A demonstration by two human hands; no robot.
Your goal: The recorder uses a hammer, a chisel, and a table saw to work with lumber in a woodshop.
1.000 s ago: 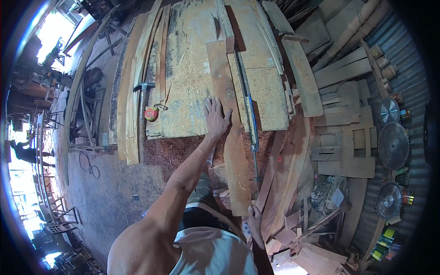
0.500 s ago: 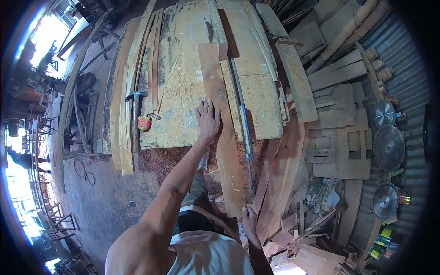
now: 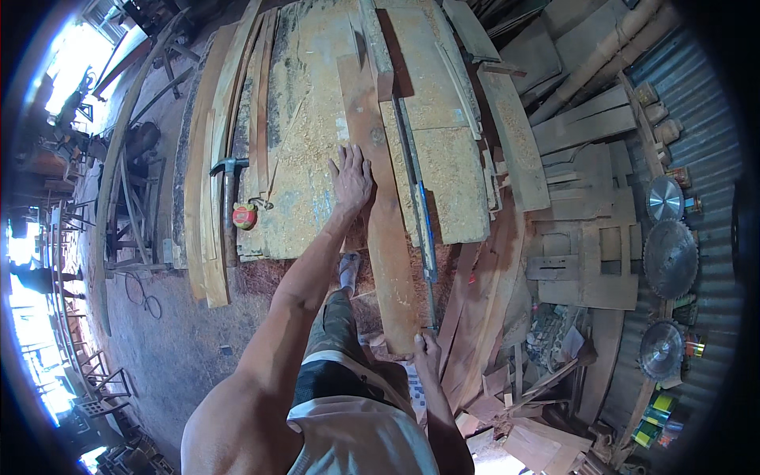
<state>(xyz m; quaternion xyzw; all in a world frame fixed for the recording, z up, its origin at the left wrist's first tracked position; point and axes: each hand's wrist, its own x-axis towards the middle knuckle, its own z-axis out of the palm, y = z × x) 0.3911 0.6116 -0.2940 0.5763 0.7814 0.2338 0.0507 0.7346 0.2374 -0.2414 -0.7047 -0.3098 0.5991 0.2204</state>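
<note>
A long brown wooden board [image 3: 384, 206] lies on the sawdust-covered saw table [image 3: 309, 182], its near end hanging past the front edge toward me. My left hand [image 3: 352, 180] rests flat along the board's left edge, fingers stretched forward. At the near right corner, my right hand [image 3: 427, 352] grips the board's end, thumb up; its other fingers are partly hidden. The far end of the board reaches a thin upright saw blade [image 3: 355, 43]. Along the board's right side runs a straight wooden fence [image 3: 378, 63], with a long metal bar clamp [image 3: 426, 229] in line with it.
A hammer [image 3: 229, 198] and a red-and-green tape measure [image 3: 245, 215] lie left, beside long wood strips [image 3: 202, 182]. Another plank [image 3: 507, 134] lies right. Circular saw blades [image 3: 670, 250] hang on the corrugated wall. Wood offcuts [image 3: 546, 443] are heaped at lower right.
The board has slid forward, away from me, toward the saw blade. Both my hands have moved forward with it.
</note>
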